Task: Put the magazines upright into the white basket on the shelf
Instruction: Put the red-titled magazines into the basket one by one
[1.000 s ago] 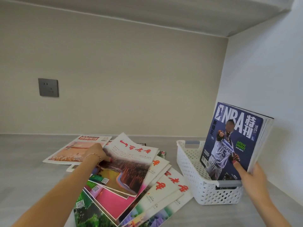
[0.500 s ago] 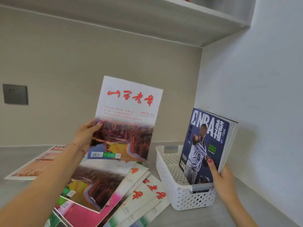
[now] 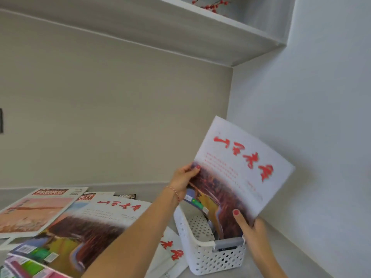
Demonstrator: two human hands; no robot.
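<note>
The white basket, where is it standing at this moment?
In the head view the white basket stands low on the right of the grey shelf, near the side wall, just right of the spread magazines.

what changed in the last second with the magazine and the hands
The left hand lifted the white red-titled magazine off the pile and carried it right, over the white basket. It now hides the NBA magazine. The right hand stayed at the basket end, steadying the stack. The pile remains fanned out.
</note>
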